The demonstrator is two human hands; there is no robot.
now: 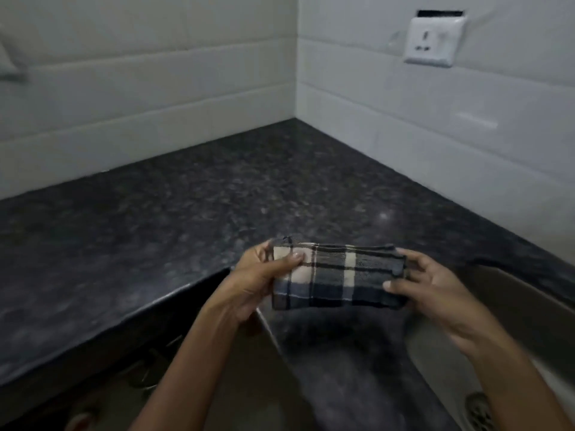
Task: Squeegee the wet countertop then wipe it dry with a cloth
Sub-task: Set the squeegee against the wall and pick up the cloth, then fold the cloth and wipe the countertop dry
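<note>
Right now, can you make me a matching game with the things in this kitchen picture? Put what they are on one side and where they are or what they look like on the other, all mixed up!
Things:
1. cloth
2. countertop
3. socket
4. sink drain

Descriptions:
A. white, on the tiled wall at upper right
B. checked, folded, held at its ends by the left hand and right hand
C. dark and speckled, running into the corner
D. round grille at the bottom right edge

Pairs: 1-B, 2-C, 3-A, 4-D
</note>
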